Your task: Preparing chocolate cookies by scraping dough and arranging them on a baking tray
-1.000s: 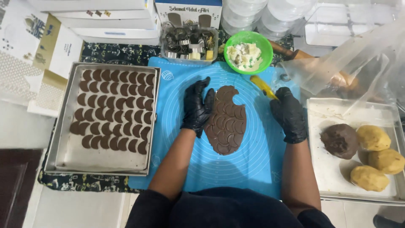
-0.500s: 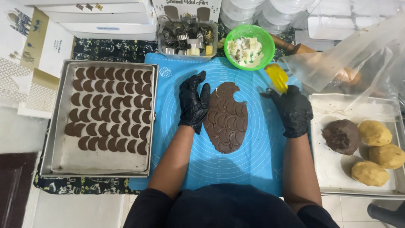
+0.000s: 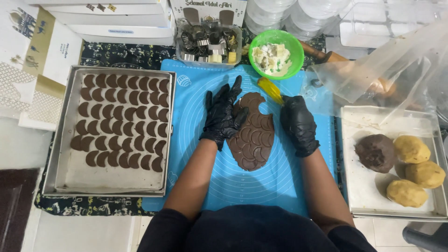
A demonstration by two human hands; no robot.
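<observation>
From the head camera I see both hands in black gloves over a blue silicone mat (image 3: 219,186) in the middle of the frame. A sheet of rolled chocolate dough (image 3: 254,140), scored with crescent cuts, lies on the mat at centre. My left hand (image 3: 223,116) rests flat with its fingers spread, the palm on the mat and the thumb side touching the left edge of the dough; it grasps nothing. My right hand (image 3: 299,123) sits just right of the dough, curled closed around the lower end of a yellow tool (image 3: 270,90) that sticks out toward the upper left of the hand. I think it is a small cutter or scraper, but the glove hides most of it.

At the left of the frame a metal baking tray (image 3: 65,177) carries rows of brown crescent cookies (image 3: 123,121). At the right a second tray (image 3: 373,196) holds one dark dough ball (image 3: 375,152) and three pale yellow dough balls (image 3: 417,172), close together. Along the top edge, above the mat, stand a clear box of metal cutters (image 3: 208,44) and a green bowl (image 3: 276,53) with pale chunks in it. A clear plastic bag (image 3: 373,70) lies at the upper right.
</observation>
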